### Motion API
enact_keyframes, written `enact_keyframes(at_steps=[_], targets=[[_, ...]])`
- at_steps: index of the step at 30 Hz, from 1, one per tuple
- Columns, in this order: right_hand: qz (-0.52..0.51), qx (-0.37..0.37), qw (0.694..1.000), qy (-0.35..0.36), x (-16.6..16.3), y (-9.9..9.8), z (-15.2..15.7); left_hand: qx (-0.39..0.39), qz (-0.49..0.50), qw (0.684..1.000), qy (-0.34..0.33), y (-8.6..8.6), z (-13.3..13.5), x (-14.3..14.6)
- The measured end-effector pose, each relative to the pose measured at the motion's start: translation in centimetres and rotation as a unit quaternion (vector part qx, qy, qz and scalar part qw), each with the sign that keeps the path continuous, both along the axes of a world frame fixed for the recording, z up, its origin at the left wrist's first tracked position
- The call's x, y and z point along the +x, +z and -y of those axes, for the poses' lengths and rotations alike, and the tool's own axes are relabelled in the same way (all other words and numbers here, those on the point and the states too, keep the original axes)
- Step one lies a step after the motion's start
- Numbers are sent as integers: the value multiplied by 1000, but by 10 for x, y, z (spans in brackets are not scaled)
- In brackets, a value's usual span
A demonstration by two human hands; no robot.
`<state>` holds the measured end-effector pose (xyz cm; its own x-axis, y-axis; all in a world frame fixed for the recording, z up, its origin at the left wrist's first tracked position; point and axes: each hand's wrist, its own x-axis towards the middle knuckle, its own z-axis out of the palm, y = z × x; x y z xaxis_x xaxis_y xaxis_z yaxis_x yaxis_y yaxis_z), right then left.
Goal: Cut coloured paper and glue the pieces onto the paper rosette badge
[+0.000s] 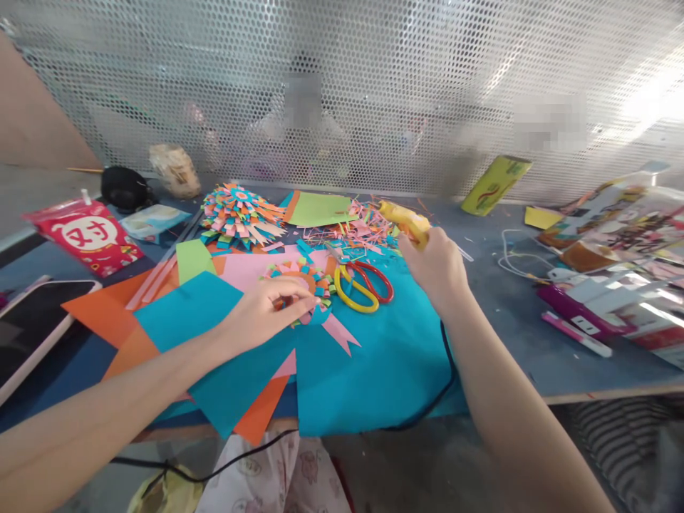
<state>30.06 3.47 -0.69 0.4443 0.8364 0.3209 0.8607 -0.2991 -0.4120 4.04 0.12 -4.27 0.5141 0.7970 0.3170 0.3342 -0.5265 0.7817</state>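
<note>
Head view: R hand [435, 267] is closed round the handle of a yellow glue gun [405, 219], up off the counter [502, 306] a bit R of centre, nozzle pointing far-L. L hand [281, 303] is part-curled over the near-L side of a small paper rosette [303, 278] at centre, thumb & forefinger almost together by a blue tab at its edge; can't tell if it's pinching anything. Rosette has an orange middle w/ short multicol. strips round it, & a forked pink strip [340, 333] sticks out near-R. Scissors [366, 309] w/ yellow & red handles lie just R of it, on a big blue sheet [368, 377]. Bigger multicol. paper pompom [241, 217] sits far-L of the rosette; pile of paper shreds [368, 228] beyond the scissors, next to a green sheet [323, 209]. Far L: red snack packet [88, 235], w/ a phone [37, 328] nearer. On the R, a yellow-green box [494, 187] leans vs. the perforated panel [374, 107] at the back; pink pen [576, 333] lies nearer.
</note>
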Motion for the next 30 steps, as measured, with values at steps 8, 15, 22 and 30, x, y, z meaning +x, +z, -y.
enact_keyframes(at_steps=[8, 15, 22, 30], targets=[[2, 25, 996, 84, -20, -3, 14, -84, 17, 992, 91, 8, -24, 30], [-29, 80, 969, 232, -49, -11, 31, -151, 149, 971, 111, 3, -30, 46], [-74, 103, 956, 264, -54, -13, 34, -171, 177, 967, 71, 0, -34, 46], [-75, 123, 950, 275, -56, -17, 33, -193, 207, 954, 99, 8, -27, 53]])
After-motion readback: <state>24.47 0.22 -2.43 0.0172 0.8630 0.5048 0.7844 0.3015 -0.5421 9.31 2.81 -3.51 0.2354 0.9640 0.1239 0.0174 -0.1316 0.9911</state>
